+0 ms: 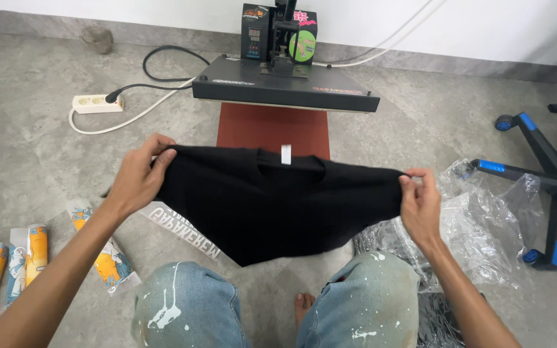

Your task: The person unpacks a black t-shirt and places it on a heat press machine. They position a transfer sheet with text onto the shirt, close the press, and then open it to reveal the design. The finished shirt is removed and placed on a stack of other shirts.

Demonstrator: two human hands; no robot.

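Above the knees, black shirt (pixel 278 203) pinched taut by left hand (pixel 138 177) and right hand (pixel 420 205); may sag, landing crooked on red platen (pixel 272 129).

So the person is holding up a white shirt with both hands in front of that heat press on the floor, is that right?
Not quite: the shirt is black, not white; only its small neck tag is white. The head view shows the left hand and right hand each gripping a shoulder of it, stretched out in front of the heat press on the floor.
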